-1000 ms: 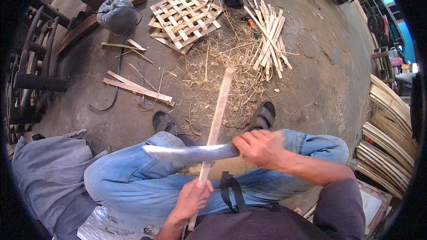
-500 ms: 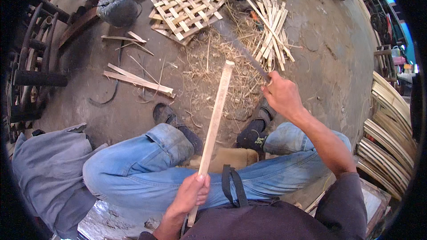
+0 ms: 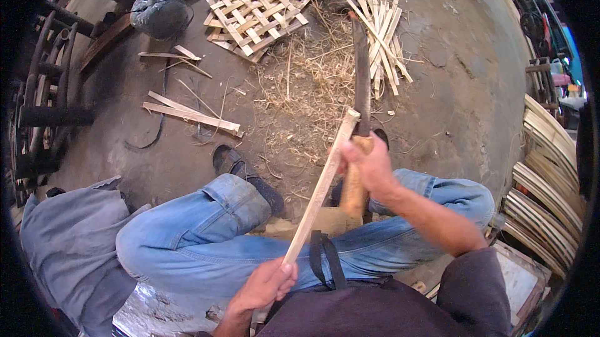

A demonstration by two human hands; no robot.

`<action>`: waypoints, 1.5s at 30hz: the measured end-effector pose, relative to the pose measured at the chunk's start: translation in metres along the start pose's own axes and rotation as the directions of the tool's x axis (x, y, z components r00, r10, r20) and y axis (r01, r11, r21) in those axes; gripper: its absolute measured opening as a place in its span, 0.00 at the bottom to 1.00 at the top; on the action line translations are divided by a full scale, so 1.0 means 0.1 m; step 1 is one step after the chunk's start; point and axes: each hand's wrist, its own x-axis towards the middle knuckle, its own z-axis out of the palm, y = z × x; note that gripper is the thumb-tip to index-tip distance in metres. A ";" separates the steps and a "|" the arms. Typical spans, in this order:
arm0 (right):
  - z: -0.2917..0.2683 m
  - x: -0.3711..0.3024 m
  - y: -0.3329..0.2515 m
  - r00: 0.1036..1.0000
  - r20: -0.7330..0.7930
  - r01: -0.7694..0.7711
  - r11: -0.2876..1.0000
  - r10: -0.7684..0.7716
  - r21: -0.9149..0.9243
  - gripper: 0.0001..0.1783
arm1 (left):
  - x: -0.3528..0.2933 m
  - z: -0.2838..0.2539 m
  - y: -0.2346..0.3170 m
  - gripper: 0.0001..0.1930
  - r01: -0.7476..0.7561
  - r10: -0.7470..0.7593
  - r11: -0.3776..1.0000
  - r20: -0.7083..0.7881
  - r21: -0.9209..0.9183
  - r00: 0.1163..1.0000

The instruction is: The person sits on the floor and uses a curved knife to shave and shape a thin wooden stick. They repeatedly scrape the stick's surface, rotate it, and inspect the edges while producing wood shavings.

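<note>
My left hand (image 3: pixel 267 285) is closed round the lower part of a long pale strip that looks like split bamboo (image 3: pixel 320 188). The strip slants up and away to the right across my lap. My right hand (image 3: pixel 375 171), a little blurred, grips the wooden handle of a long-bladed knife (image 3: pixel 362 80). The blade points away from me, just beyond the strip's far end. Fingers of the right hand meet the strip near that end; whether they also pinch it cannot be made out.
Shavings (image 3: pixel 306 74) litter the floor ahead. Beyond them lie woven slat panels (image 3: pixel 253 12) and a pile of cut strips (image 3: pixel 384 37). Loose pieces (image 3: pixel 194 114) and a grey bundle (image 3: pixel 161 12) are at left. Bent strips (image 3: pixel 544 212) stack at right; grey cloth (image 3: pixel 75 243) lies near my left knee.
My right hand has come nearer and left with the knife, reaching the strip. The blade has swung to point straight away. The strip's far end has tipped right and closer.
</note>
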 end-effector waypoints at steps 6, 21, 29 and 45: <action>0.45 -0.06 0.10 0.991 0.100 0.100 0.994 -0.094 -0.053 0.17 | 0.43 0.12 0.19 0.17 -0.293 0.292 0.956 -0.075 0.007 0.953; -0.17 -0.13 -0.30 0.855 0.470 0.496 0.079 -0.220 -0.865 0.08 | 0.62 0.10 0.54 0.11 -0.355 0.394 0.916 -0.249 0.189 0.885; -0.01 -0.17 -0.22 0.812 0.565 0.578 0.068 -0.146 -0.813 0.07 | 0.79 0.03 0.51 0.10 -0.378 0.411 0.911 -0.305 0.162 0.859; -0.05 -0.26 -0.20 0.669 0.723 0.701 -0.177 -0.172 -0.691 0.07 | 0.78 0.00 0.51 0.13 -0.266 0.265 0.963 -0.358 0.048 0.896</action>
